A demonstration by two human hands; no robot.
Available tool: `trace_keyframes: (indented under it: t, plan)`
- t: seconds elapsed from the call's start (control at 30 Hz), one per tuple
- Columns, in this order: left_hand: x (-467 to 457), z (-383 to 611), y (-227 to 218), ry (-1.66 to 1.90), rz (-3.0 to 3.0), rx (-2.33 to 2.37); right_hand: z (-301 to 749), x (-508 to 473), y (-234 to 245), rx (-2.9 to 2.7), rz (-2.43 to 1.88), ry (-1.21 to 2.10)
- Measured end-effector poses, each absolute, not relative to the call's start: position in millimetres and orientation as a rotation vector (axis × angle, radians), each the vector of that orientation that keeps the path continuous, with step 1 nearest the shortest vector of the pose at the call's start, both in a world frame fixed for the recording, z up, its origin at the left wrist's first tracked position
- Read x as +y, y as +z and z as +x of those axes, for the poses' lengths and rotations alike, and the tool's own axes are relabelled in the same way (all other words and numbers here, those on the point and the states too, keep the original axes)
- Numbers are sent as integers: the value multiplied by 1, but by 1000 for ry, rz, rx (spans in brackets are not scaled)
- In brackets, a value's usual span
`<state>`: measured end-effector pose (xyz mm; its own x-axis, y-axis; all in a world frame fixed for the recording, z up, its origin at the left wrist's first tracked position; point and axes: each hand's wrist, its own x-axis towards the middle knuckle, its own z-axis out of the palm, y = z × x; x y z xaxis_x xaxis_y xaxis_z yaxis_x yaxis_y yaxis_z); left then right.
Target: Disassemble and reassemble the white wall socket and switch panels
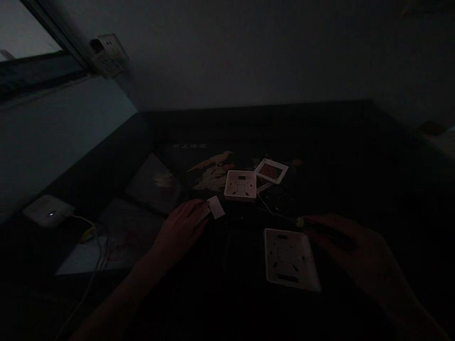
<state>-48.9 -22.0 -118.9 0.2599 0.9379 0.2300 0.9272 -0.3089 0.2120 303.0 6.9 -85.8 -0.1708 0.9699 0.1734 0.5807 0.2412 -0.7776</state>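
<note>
The scene is very dark. My right hand (341, 237) is closed around a screwdriver (300, 221), whose thin shaft points left over the table. Just left of that hand lies a white square wall-switch back box (289, 258), its inside facing up. My left hand (186, 220) has its fingers curled over a small white plastic piece (203, 215), mostly hidden by them. Touching or very close to its fingertips is a flat white rectangular piece (216, 207). Farther back sits a second white back box (241, 185), with a white square frame (272, 171) beside it.
A dark glossy table with a bird picture (213, 168) bears these parts. Something dark and shiny (279, 196) lies behind the screwdriver shaft. On the left are a white device (49, 210) with a lit lamp, its cable (97, 251) and pale sheets (124, 232). Wall sockets (108, 54) are above.
</note>
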Motion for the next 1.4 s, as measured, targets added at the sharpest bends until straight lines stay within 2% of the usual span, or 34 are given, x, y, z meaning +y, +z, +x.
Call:
trace_keyframes:
  t: [0.13, 0.4, 0.9, 1.17, 1.4]
  plan:
    - [-16, -18, -112, 652, 2533, 1578, 301, 11, -88, -1837, -1422, 747]
    - [-25, 5, -128, 879, 2476, 1167, 308, 17, -93, -1830, -1450, 742]
    - [-33, 4, -123, 787, 2469, 1142, 324, 30, -97, -1821, -1541, 686]
    - [-32, 1, -125, 779, 2426, 1192, 344, 39, -112, -1998, -1711, 321]
    - [-30, -1, -126, 778, 2411, 1246, 353, 40, -126, -2038, -1869, 216]
